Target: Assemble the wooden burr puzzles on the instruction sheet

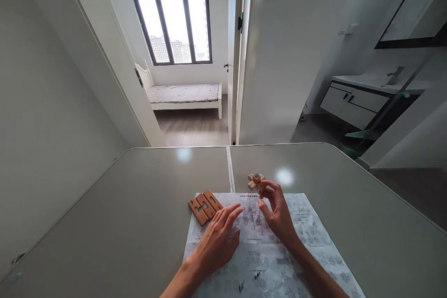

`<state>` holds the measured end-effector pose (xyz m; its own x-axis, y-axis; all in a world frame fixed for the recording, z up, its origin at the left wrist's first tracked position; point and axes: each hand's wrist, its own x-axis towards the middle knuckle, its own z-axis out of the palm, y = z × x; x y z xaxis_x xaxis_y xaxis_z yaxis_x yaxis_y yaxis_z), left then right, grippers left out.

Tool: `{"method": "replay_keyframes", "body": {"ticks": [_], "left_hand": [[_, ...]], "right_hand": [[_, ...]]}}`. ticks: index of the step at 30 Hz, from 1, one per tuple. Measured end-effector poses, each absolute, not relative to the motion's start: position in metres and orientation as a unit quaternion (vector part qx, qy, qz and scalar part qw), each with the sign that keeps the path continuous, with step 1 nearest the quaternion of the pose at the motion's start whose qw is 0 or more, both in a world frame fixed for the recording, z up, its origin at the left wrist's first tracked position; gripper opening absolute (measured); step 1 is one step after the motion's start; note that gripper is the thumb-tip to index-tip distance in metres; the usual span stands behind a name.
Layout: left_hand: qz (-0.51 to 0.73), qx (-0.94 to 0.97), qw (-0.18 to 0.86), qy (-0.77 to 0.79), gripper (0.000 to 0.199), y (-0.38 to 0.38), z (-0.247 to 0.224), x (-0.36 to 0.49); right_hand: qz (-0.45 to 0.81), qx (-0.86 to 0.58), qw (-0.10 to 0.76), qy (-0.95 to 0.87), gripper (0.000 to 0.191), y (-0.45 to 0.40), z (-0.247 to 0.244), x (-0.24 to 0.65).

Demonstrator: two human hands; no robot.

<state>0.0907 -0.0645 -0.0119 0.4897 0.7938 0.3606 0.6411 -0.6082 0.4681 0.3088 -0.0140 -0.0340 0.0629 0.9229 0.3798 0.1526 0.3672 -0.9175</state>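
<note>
Two bare hands at work over a table (139, 214). Sheet of paper (251, 244) lies at the middle of the table, running toward the near edge; printed all over with small figures and text, plus two bold dark marks nearer the wearer.

Left hand (220, 233): open, fingers stretched forward and together, thumb apart, grip on nothing. It is over the left part of the paper, its knuckles just beside the blocks (205, 206) and covering a little of them in this view; contact cannot be told.

Blocks: brown, set side by side, cut-outs along the middle, dark marks on top. They sit at the paper's far left corner, partly beyond its edge, tilted relative to the table's far edge.

Right hand (277, 212): above the paper's far edge, fingers curled at the right side of the puzzle (256, 180), thumb lower and apart from it. Whether the fingers grip or merely touch, cannot tell.

Puzzle: pale wood, several short pieces crossing one another. Seen just past the paper's far edge, right of the white seam (229, 167) that runs in from the table's far edge. Whether it rests on the table or is slightly raised, cannot tell.

Beyond the table's far edge: doorway with open door (231, 56), a bed (188, 93), a window (174, 28) with tall buildings outside. Past the far right corner: cabinet (356, 102) with basin tap (396, 74), mirror (415, 11) above.
</note>
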Motion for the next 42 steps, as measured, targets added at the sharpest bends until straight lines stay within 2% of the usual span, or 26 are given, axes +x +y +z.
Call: {"method": "replay_keyframes", "body": {"ticks": [4, 8, 11, 13, 15, 19, 26, 33, 37, 42], "left_hand": [[0.314, 0.840, 0.143, 0.419, 0.049, -0.064, -0.010, 0.090], [0.405, 0.782, 0.149, 0.450, 0.037, -0.064, -0.015, 0.088], [0.455, 0.733, 0.191, 0.468, 0.049, -0.065, -0.014, 0.087], [0.445, 0.728, 0.244, 0.461, 0.059, -0.065, -0.010, 0.085], [0.419, 0.732, 0.300, 0.445, 0.056, -0.065, -0.005, 0.084], [0.419, 0.716, 0.340, 0.442, 0.050, -0.065, 0.004, 0.083], [0.441, 0.689, 0.329, 0.471, 0.064, -0.066, 0.007, 0.086], [0.443, 0.647, 0.460, 0.416, 0.074, -0.067, 0.009, 0.084], [0.424, 0.621, 0.549, 0.365, 0.071, -0.067, 0.009, 0.088], [0.428, 0.636, 0.533, 0.358, 0.067, -0.067, 0.008, 0.091]], "right_hand": [[0.460, -0.421, 0.539, -0.566, 0.034, -0.026, -0.023, 0.308], [0.561, -0.356, 0.524, -0.533, 0.028, -0.039, -0.016, 0.301], [0.621, -0.304, 0.503, -0.519, 0.028, -0.047, -0.012, 0.295], [0.647, -0.282, 0.482, -0.519, 0.031, -0.051, -0.009, 0.291], [0.667, -0.266, 0.461, -0.521, 0.034, -0.054, -0.007, 0.289], [0.659, -0.278, 0.457, -0.529, 0.037, -0.057, -0.004, 0.289], [0.568, -0.348, 0.402, -0.628, 0.037, -0.053, -0.008, 0.289], [0.719, -0.240, 0.315, -0.571, 0.034, -0.048, -0.005, 0.293], [0.740, -0.199, 0.254, -0.590, 0.033, -0.046, -0.003, 0.296], [0.714, -0.214, 0.271, -0.608, 0.029, -0.046, -0.004, 0.293]]}}
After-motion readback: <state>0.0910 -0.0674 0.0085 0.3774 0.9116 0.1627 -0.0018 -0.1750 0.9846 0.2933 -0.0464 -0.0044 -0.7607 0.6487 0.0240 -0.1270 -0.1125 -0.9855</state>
